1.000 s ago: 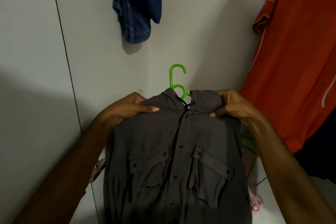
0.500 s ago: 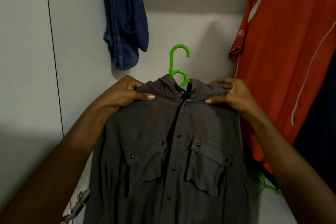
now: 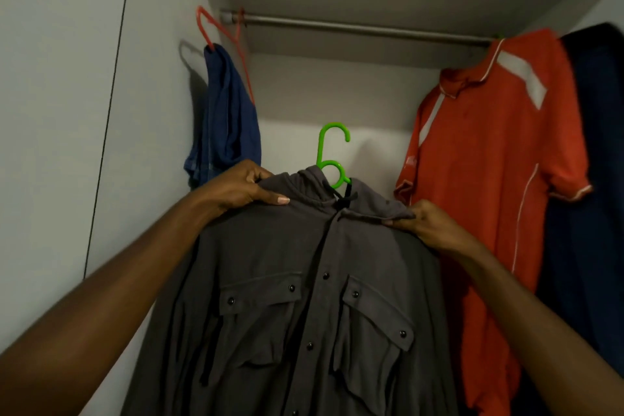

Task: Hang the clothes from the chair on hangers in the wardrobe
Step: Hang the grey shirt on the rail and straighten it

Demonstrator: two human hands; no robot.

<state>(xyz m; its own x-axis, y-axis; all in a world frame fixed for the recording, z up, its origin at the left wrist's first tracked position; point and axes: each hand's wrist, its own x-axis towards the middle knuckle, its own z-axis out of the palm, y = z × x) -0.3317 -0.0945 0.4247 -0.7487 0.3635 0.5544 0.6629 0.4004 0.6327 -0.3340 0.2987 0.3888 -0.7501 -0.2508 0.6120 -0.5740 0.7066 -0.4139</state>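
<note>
Both hands, the left hand (image 3: 244, 187) and right hand (image 3: 427, 224), grip the grey shirt (image 3: 304, 297) by its shoulders on the green hanger (image 3: 332, 155), not yet hooked on the rail (image 3: 364, 27), where two garments hang at its ends.

Rail (image 3: 354, 27): metal bar, running across the top of the wardrobe under its ceiling, from the left wall to the right side.

Hanging from it, left to right:
- Red hanger (image 3: 221, 32), hooking the rail at its left end, against the left wall; it is carrying a blue garment (image 3: 228, 118), bunched and drooping.
- Orange shirt (image 3: 496, 159), white-trimmed, hanging at the right end; its hanger is mostly hidden.
- Dark garment (image 3: 594, 179), hanging just right of the orange shirt, touching it.

The stretch of rail between the red hanger and the orange shirt is showing bare metal.
</note>
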